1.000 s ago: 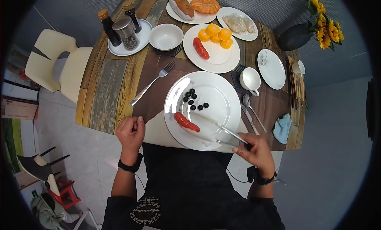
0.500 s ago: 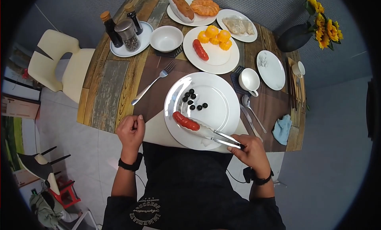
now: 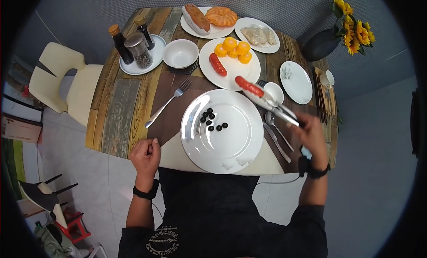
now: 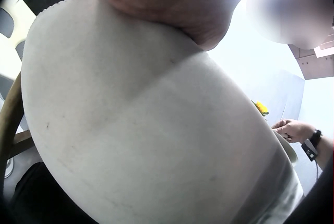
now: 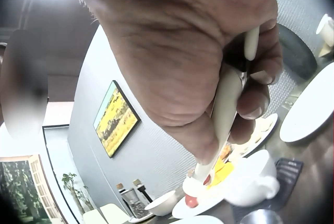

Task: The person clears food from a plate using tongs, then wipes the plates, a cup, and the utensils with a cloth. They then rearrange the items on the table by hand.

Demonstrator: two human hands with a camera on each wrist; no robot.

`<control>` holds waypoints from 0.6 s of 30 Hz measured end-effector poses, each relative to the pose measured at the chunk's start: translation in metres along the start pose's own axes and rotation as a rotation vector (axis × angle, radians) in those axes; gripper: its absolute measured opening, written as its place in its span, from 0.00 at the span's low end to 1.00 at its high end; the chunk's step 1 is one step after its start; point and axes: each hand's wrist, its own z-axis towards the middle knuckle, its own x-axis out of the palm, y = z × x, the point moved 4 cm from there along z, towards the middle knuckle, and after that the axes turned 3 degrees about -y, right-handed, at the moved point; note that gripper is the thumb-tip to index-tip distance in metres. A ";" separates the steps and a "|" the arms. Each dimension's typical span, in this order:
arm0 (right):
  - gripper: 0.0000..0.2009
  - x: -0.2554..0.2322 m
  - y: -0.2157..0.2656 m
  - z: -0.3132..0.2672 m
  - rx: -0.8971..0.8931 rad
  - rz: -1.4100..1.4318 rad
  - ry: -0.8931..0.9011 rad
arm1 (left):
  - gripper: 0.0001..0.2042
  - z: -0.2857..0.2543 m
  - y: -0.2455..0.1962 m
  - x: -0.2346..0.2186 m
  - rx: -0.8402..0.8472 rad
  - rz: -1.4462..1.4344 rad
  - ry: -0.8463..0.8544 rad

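My right hand (image 3: 311,135) grips a pair of tongs (image 3: 284,114), its thumb and fingers round the handles in the right wrist view. Pinched between the tongs' pale tips is a red sausage (image 3: 249,86), held up over the cup (image 3: 274,92), right of the serving plate (image 3: 242,74). On that plate lie a second sausage (image 3: 218,65) and several yellow corn pieces (image 3: 230,44). The large plate (image 3: 240,140) in front of me bears several dark round berries (image 3: 209,122). My left hand (image 3: 146,155), fingers curled in with nothing in them, rests at the table's front edge.
A fork (image 3: 169,102) lies left of the large plate; a knife (image 3: 278,144) and a spoon (image 3: 280,131) lie right. Farther back stand a bowl (image 3: 180,53), a seasoning tray (image 3: 133,71), a bread plate (image 3: 189,32) and a vase (image 3: 322,44). An oval plate (image 3: 296,82) is at right.
The tongs closed on the sausage on the large plate, and my right hand has carried it up, forward and to the right. The left hand stays where it was.
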 end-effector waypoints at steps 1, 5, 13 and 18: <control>0.16 -0.005 -0.009 0.015 -0.002 0.001 -0.008 | 0.09 0.000 0.000 0.000 -0.005 -0.002 0.000; 0.16 -0.021 -0.012 0.074 -0.098 -0.187 0.081 | 0.09 0.000 0.001 0.000 0.001 -0.006 -0.001; 0.18 -0.033 -0.015 0.149 -0.135 -0.353 0.320 | 0.10 -0.001 0.001 0.000 0.000 0.000 0.000; 0.18 -0.044 -0.006 0.154 -0.157 -0.451 0.304 | 0.10 -0.001 0.001 0.001 0.011 0.008 0.003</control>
